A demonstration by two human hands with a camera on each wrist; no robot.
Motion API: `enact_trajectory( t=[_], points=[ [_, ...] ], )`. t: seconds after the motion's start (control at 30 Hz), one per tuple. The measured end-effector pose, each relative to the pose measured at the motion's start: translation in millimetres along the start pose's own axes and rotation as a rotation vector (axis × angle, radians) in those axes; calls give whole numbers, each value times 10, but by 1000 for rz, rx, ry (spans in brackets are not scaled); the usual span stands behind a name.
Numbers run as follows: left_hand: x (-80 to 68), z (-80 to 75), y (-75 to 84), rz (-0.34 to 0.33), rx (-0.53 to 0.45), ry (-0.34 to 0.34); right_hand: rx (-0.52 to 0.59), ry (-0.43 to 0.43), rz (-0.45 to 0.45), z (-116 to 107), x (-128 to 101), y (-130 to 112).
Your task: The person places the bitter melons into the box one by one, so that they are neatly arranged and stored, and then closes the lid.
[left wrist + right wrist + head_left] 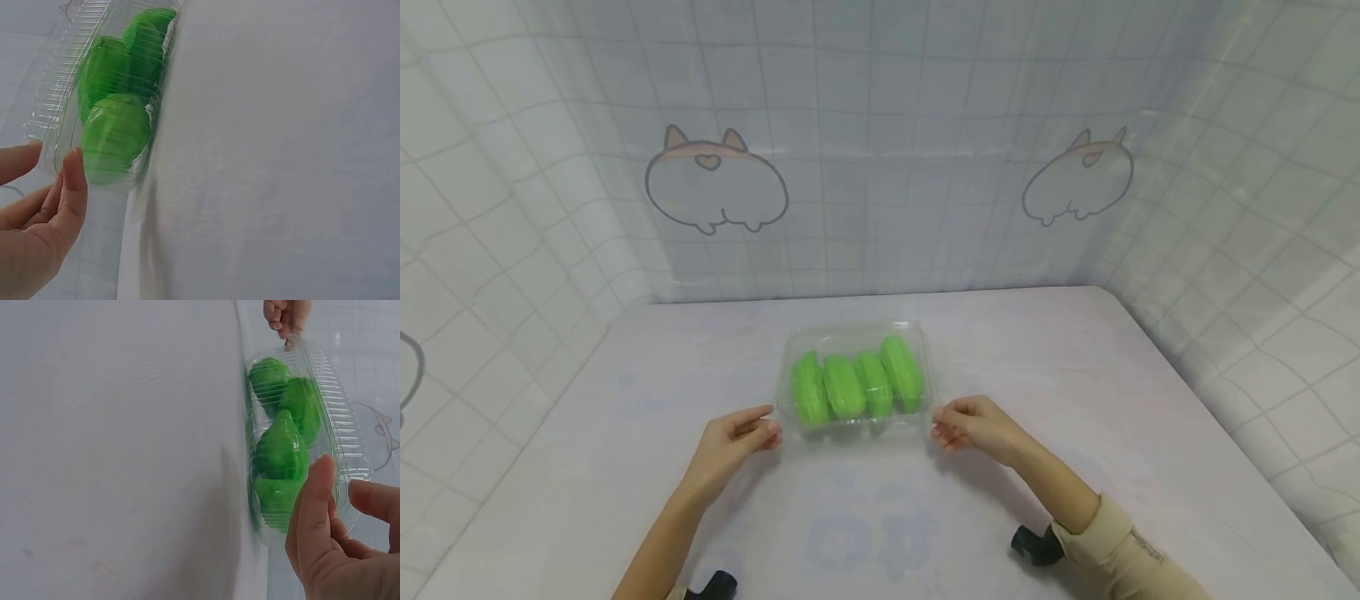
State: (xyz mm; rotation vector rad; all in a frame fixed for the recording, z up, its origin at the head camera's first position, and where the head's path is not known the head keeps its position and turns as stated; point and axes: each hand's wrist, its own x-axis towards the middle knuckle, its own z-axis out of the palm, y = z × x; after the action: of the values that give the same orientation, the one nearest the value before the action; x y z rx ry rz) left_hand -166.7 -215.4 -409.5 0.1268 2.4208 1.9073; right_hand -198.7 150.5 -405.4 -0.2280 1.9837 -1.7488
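Observation:
A clear plastic clamshell box [856,379] lies shut in the middle of the white table, with several green oblong pieces [842,387] side by side inside. My left hand [769,432] sits at the box's near left corner, fingers loosely curled. In the left wrist view the left hand [53,153] has thumb and forefinger right at the box [69,87] end. My right hand [942,429] mirrors it at the near right corner. In the right wrist view the right hand [340,481] has its thumb [317,500] before the box [325,381] end. Whether either hand holds the box is unclear.
The white table [1075,375] carries a faded blue print [880,533] near me. Tiled sheets with cartoon animal drawings [715,179] enclose the back and both sides. Black wrist mounts [1033,546] show on my forearms.

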Motion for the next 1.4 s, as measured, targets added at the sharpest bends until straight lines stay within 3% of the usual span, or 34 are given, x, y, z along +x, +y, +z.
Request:
enact_trajectory(
  t=[0.3, 0.6, 1.4],
  points=[
    [145, 20, 52, 3, 175, 67, 6, 95, -3, 0, 109, -38],
    [211, 52, 55, 56, 180, 82, 34, 147, -9, -17, 211, -8],
    [220, 69, 9, 80, 233, 97, 92, 186, -17, 10, 248, -6]
  ],
)
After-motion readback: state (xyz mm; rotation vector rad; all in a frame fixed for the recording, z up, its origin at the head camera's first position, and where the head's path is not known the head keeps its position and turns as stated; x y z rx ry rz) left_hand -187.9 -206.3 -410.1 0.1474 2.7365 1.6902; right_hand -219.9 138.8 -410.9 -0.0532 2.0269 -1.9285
